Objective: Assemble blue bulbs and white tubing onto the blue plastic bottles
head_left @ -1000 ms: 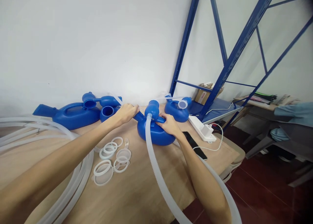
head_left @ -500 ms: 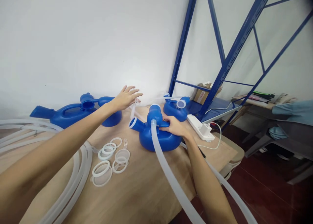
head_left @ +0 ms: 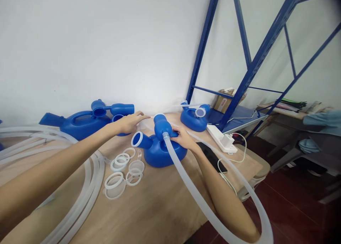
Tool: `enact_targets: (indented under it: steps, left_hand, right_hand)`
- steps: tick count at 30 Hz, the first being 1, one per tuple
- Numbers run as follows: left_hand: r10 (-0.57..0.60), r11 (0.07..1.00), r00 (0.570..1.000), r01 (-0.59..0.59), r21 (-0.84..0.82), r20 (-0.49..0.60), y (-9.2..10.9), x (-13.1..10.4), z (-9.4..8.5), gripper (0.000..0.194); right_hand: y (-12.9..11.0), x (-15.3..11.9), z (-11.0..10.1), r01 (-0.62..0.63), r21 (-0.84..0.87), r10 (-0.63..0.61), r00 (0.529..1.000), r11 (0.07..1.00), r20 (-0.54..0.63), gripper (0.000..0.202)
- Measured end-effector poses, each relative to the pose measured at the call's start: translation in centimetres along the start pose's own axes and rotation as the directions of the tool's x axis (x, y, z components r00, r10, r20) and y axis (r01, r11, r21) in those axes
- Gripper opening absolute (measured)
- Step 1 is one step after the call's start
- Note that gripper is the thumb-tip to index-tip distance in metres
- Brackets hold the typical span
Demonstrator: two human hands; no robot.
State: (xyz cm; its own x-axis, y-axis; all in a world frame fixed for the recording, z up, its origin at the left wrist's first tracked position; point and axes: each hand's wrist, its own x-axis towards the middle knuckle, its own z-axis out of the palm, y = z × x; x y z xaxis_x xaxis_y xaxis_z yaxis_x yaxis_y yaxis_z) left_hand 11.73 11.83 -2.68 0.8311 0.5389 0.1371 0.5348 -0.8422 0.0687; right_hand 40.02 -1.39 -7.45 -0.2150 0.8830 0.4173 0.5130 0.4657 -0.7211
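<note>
Near the middle of the table stands a blue plastic bottle [head_left: 165, 152] with a white-rimmed neck pointing left and a ball-shaped blue fitting [head_left: 162, 126] on top. A translucent hose [head_left: 197, 194] runs from that fitting and loops round at the lower right. My right hand [head_left: 182, 137] grips the bottle by its handle, fingers wrapped round it. Behind the bottle's neck my left hand [head_left: 133, 121] reaches out, fingers stretched forward near a translucent part by the wall; whether it touches that part is unclear.
Coiled hoses [head_left: 92, 187] and white rings and caps [head_left: 114, 181] lie left. More blue bottles [head_left: 85, 126] stand along the wall, another [head_left: 194, 120] at back right. Rightward are a phone [head_left: 211, 158], power strip [head_left: 221, 139], blue rack [head_left: 253, 71] and a person's sleeve [head_left: 323, 121].
The bottle has shifted left with my right hand, uncovering the phone. My left hand has come lower with its fingers less spread. The hose now shows a wide loop at right.
</note>
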Motion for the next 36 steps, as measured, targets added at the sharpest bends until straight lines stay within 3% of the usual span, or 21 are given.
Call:
enact_targets:
  steps: [3,6,9,12,17,23,27,32,34,36]
  left_hand:
    - [-0.031,0.996,0.997,0.025,-0.090,-0.065,1.1,-4.0,-1.0,0.069]
    - [-0.173,0.955,0.977,0.135,-0.266,-0.123,3.4,-6.9,-1.3,0.047]
    - [-0.266,0.911,0.944,0.180,-0.372,-0.194,5.2,-8.2,-1.1,0.052]
    - [-0.223,0.925,0.931,0.108,-0.365,-0.288,6.1,-8.1,-1.0,0.049]
    - [-0.312,0.828,0.932,0.173,-0.534,-0.183,6.9,-7.4,-1.5,0.042]
    - [-0.163,0.889,0.972,0.069,-0.452,-0.172,7.8,-6.9,-1.0,0.049]
    - [-0.124,0.863,0.983,0.040,-0.503,-0.134,7.7,-6.8,-0.5,0.049]
    - [-0.214,0.708,0.971,0.078,-0.702,-0.107,6.7,-7.6,-1.6,0.049]
    - [-0.221,0.732,0.972,0.114,-0.672,-0.077,6.1,-8.3,-2.1,0.050]
    - [-0.193,0.823,0.981,0.162,-0.544,0.000,5.3,-9.1,-2.1,0.050]
  right_hand:
    - [0.7,0.2,0.2,-0.006,-0.012,0.006,1.000,1.000,-0.023,0.021]
    - [1.0,0.2,0.4,-0.030,-0.036,0.027,0.996,0.999,-0.079,0.023]
    - [0.9,0.3,0.5,-0.069,-0.030,0.066,0.993,0.997,-0.101,0.025]
    - [0.5,0.3,0.6,-0.084,-0.053,0.078,0.991,0.995,-0.106,0.023]
    - [0.7,0.2,0.7,-0.081,-0.100,0.066,0.987,0.992,-0.144,0.019]
    - [1.0,0.1,0.6,-0.077,-0.096,0.063,0.988,0.992,-0.141,0.020]
    - [0.2,0.0,0.4,-0.035,-0.064,0.030,0.996,0.997,-0.087,0.018]
    - [0.2,0.0,0.1,-0.005,-0.060,0.000,0.996,0.998,-0.085,0.017]
    - [0.5,0.0,0.1,-0.035,-0.094,0.024,0.994,0.995,-0.110,0.017]
    - [0.7,-0.1,0.1,-0.033,-0.115,0.019,0.993,0.993,-0.120,0.025]
